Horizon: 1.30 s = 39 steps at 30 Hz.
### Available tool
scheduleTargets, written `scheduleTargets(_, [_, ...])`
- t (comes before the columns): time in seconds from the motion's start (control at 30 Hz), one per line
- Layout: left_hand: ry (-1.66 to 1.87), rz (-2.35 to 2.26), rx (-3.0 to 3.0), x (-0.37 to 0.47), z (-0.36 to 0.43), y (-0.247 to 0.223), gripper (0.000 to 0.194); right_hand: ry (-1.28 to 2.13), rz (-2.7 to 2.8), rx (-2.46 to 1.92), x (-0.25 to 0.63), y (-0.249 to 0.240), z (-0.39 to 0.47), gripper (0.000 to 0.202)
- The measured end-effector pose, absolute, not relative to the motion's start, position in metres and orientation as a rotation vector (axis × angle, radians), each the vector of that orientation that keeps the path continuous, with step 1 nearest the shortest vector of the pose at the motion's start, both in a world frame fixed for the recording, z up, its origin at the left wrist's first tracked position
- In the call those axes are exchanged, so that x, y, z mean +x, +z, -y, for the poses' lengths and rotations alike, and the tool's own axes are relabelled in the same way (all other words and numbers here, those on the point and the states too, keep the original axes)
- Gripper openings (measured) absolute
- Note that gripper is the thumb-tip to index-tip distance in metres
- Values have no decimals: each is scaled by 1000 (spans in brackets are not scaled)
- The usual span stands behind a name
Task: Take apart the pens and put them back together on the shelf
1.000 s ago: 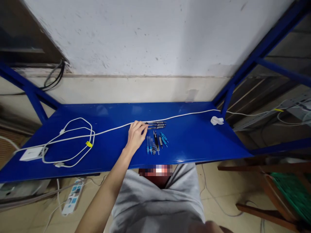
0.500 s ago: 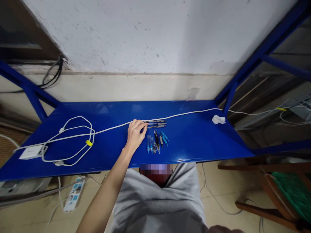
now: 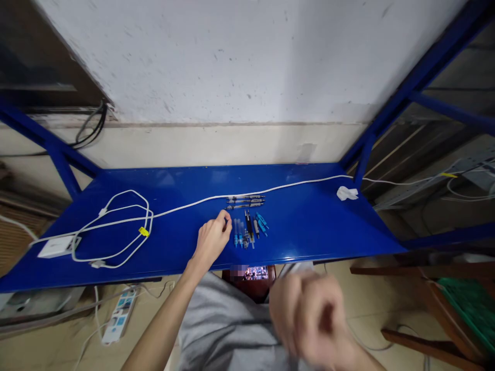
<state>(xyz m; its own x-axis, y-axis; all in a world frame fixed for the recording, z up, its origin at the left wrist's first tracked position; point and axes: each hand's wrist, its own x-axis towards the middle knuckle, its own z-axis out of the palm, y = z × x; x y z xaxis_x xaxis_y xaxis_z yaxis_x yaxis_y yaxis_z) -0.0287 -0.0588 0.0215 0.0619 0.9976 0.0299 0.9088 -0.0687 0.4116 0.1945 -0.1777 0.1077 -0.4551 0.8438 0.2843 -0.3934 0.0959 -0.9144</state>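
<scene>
My left hand (image 3: 212, 236) is over the front middle of the blue table, fingers curled and thumb near the index fingertip. Nothing shows between them. Just beyond it, several dark pens (image 3: 245, 201) lie side by side, pointing left to right. Close to its right are clear tubes with blue ends (image 3: 238, 234), a black pen part (image 3: 249, 221), a grey barrel piece (image 3: 256, 226) and blue pen parts (image 3: 261, 221), all lying roughly front to back. My right hand (image 3: 309, 314) is raised in front of my lap, blurred by motion, its fingers bent; whether it holds anything cannot be made out.
A white cable (image 3: 286, 187) crosses the blue table (image 3: 309, 221). At left lie a coiled cable (image 3: 116, 208) with a yellow tag and a white box (image 3: 58, 246). Crumpled tissue (image 3: 347, 193) is at right. Below are a lit screen (image 3: 256, 273) and a power strip (image 3: 119, 314).
My left hand has drawn back toward me from the row of dark pens, which now lies uncovered. My right hand has risen into view from the bottom edge.
</scene>
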Motion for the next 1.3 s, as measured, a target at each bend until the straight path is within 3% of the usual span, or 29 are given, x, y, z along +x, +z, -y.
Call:
scheduleTargets(0.1, [263, -1956, 2096, -23, 61, 28, 18, 1311, 1285, -801, 196, 79, 117, 11])
scheduleTargets(0.27, [32, -2010, 2142, -8, 58, 41, 29, 973, 1669, -1101, 216, 35, 42, 21])
scheduleTargets(0.5, [15, -2081, 2163, -8, 52, 44, 30, 961, 2363, -979, 224, 30, 11, 94])
scheduleTargets(0.63, [261, -2080, 2157, -14, 32, 46, 31, 944, 2537, -1081, 215, 34, 9, 115])
scheduleTargets(0.8, [1093, -1733, 2120, -14, -15, 45, 23, 915, 2583, -1102, 204, 37, 10, 114])
scheduleTargets(0.9, [1421, -1487, 2188, -11, -41, 36, 24, 904, 2589, -1098, 201, 36, 12, 110])
scheduleTargets(1.17, [1581, -1576, 2303, -20, -53, 8, 17, 828, 2382, -878, 215, 49, -4, 105])
scheduleTargets(1.3, [1477, -1489, 2436, -18, -53, 4, 16, 541, 1945, -907, 207, 56, -48, 102])
